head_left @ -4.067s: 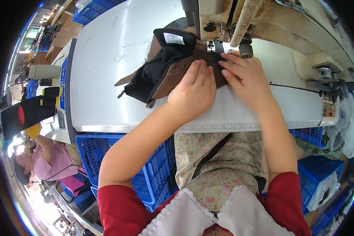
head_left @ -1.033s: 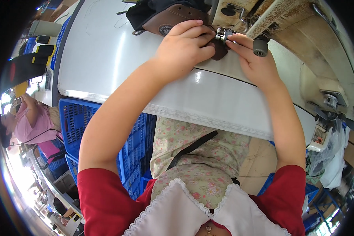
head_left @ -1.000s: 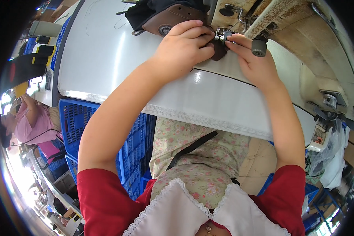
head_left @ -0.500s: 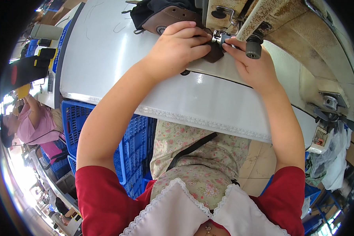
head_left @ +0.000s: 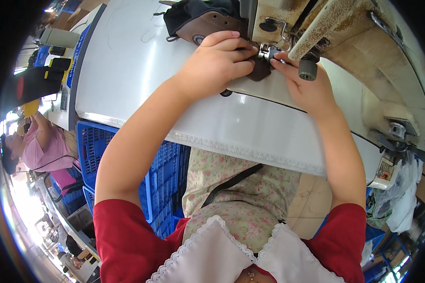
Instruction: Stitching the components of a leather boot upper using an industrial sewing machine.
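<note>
A brown leather-like piece (head_left: 212,24) with small punched holes and a round emblem lies under the sewing machine (head_left: 359,61), joined to black fabric (head_left: 186,13) with a cord. My left hand (head_left: 217,63) is pressed on the piece, its fingers close together and the tips beside the metal presser foot (head_left: 265,51). Toward me, a brown flap (head_left: 260,70) sticks out past those fingertips. On the foot's other side, my right hand (head_left: 311,89) has thumb and forefinger pinched close to the foot. What lies between them is hidden. A dark grey knob (head_left: 308,70) partly covers this hand.
The white table (head_left: 127,75) has a ruler strip (head_left: 241,150) along its front edge and loose threads at the far left. Blue plastic crates (head_left: 163,184) stand below on the left. Another person in pink (head_left: 47,146) sits farther left. Plastic bags (head_left: 401,198) hang at the right.
The whole view has shifted slightly, so everything sits a little lower and to the right. Both hands keep nearly the same place at the presser foot.
</note>
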A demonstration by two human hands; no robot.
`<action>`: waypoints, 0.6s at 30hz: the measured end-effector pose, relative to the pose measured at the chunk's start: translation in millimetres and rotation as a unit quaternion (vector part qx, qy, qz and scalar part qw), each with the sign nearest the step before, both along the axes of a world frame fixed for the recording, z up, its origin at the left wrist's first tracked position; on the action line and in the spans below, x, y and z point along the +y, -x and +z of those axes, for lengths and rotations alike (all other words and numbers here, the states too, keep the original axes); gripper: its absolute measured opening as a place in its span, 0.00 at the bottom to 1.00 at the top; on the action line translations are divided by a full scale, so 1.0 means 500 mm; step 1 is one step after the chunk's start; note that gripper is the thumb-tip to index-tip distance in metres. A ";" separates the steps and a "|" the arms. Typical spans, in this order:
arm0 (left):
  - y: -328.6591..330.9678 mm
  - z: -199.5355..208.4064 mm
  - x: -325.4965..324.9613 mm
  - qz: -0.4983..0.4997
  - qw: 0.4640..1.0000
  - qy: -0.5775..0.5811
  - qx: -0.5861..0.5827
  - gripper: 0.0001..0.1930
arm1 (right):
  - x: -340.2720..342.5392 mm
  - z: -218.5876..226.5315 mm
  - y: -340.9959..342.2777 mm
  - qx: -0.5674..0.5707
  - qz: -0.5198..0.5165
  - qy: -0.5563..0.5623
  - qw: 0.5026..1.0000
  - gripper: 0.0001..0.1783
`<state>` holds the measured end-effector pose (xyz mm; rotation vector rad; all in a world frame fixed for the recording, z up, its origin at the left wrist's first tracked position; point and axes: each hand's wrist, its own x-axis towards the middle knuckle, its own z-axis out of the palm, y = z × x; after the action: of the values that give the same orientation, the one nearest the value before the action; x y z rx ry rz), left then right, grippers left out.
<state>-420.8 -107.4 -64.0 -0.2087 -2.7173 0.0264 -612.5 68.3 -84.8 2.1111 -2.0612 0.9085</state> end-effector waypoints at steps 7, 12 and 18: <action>0.003 -0.001 -0.007 -0.032 0.999 -0.025 0.013 0.19 | -0.001 0.001 -0.009 -0.023 0.005 0.039 0.999 0.13; -0.001 -0.005 -0.013 -0.032 0.999 -0.024 0.012 0.19 | -0.005 0.003 -0.014 -0.037 0.005 0.038 0.999 0.13; -0.002 -0.007 -0.014 -0.038 0.998 -0.043 0.002 0.21 | -0.004 -0.003 -0.015 -0.029 0.002 0.056 0.998 0.10</action>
<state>-420.0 -114.3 -67.3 -0.2869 -2.6974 -0.1108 -604.8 66.5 -86.4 2.0562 -1.9815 1.0721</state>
